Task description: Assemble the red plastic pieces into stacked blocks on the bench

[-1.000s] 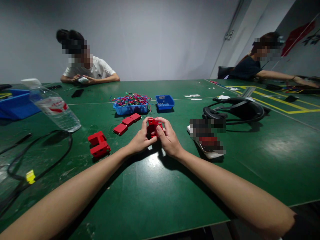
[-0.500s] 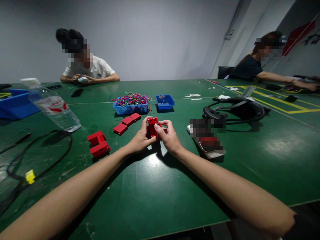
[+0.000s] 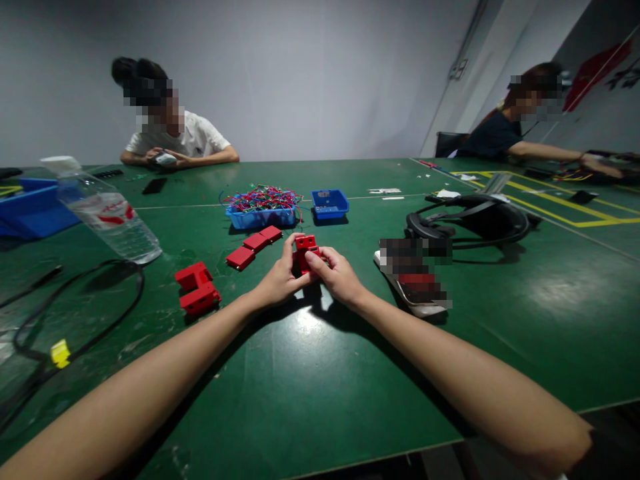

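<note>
My left hand grips a small red block-shaped part from its left side, just above the table. My right hand closes on the same part from the right, its thumb pressed across the front. Two dark holes show on the part's upper face; the fingers hide much of the rest. Left of my hands, flat red square pieces lie in a slanting row. Nearer my left forearm sits a red U-shaped part, apart from my arm.
Beyond my hands stand a blue tray heaped with coloured wires and a small blue tray. A phone and black headset lie right. Leftward are a water bottle and black cable. Two people sit across the table.
My right hand has shifted slightly, its thumb moving a little left and down on the red part. My left hand stays put. The person at the right has drawn an arm slightly back.
</note>
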Demonstrator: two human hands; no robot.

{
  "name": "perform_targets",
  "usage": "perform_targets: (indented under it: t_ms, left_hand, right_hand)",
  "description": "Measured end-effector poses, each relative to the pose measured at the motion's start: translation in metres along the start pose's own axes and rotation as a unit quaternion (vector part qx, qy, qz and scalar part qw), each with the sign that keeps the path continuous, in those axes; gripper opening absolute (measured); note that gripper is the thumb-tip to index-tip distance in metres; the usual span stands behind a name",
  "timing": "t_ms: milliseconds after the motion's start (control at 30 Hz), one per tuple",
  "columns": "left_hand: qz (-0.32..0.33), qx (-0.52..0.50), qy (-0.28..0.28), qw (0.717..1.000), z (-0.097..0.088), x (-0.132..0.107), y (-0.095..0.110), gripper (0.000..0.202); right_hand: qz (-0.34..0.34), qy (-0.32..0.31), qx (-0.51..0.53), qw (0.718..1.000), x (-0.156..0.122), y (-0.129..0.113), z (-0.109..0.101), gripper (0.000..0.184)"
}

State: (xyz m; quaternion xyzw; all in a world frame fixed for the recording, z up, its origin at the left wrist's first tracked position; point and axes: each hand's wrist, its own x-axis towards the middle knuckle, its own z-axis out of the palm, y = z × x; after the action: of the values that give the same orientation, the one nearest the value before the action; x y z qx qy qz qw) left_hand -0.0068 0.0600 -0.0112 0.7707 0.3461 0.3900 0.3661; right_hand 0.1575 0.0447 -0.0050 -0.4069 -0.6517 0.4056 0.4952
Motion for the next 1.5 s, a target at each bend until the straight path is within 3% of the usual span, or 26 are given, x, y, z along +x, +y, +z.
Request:
perform_targets:
  t_ms: [167, 400, 600, 800, 933, 1033, 1167, 1500]
  left_hand:
    - [-0.003, 0.011, -0.001, 1.000, 0.000, 0.000, 0.001, 0.084]
    - [-0.002, 0.007, 0.002, 1.000, -0.001, 0.001, 0.000, 0.088]
    - [0.016, -0.008, -0.015, 1.000, -0.002, 0.001, 0.003, 0.088]
    - [-0.001, -0.008, -0.022, 1.000, -0.002, -0.001, 0.006, 0.090]
    - [-0.021, -0.045, -0.015, 0.999, -0.001, 0.000, 0.004, 0.093]
    - [-0.046, -0.098, -0.019, 0.994, -0.001, 0.001, 0.003, 0.090]
    - [-0.062, -0.161, -0.013, 0.985, -0.002, 0.002, 0.006, 0.068]
    - [-0.101, -0.193, 0.035, 0.975, 0.001, 0.003, 0.014, 0.054]
  right_hand:
    - [-0.012, -0.005, -0.012, 1.000, 0.000, 0.000, 0.000, 0.048]
    - [0.019, -0.004, 0.049, 0.999, -0.002, -0.003, 0.001, 0.046]
    - [0.037, 0.023, 0.054, 0.998, -0.003, -0.007, 0.001, 0.070]
    - [0.027, -0.011, 0.039, 0.999, 0.000, -0.005, -0.004, 0.060]
    - [0.028, -0.058, 0.026, 0.998, -0.001, -0.001, -0.006, 0.082]
    - [-0.010, -0.087, -0.013, 0.996, -0.002, 0.002, -0.007, 0.105]
    - [-0.070, -0.098, -0.085, 0.989, -0.002, 0.006, -0.008, 0.121]
    - [-0.115, -0.110, -0.124, 0.979, -0.006, 0.007, -0.005, 0.119]
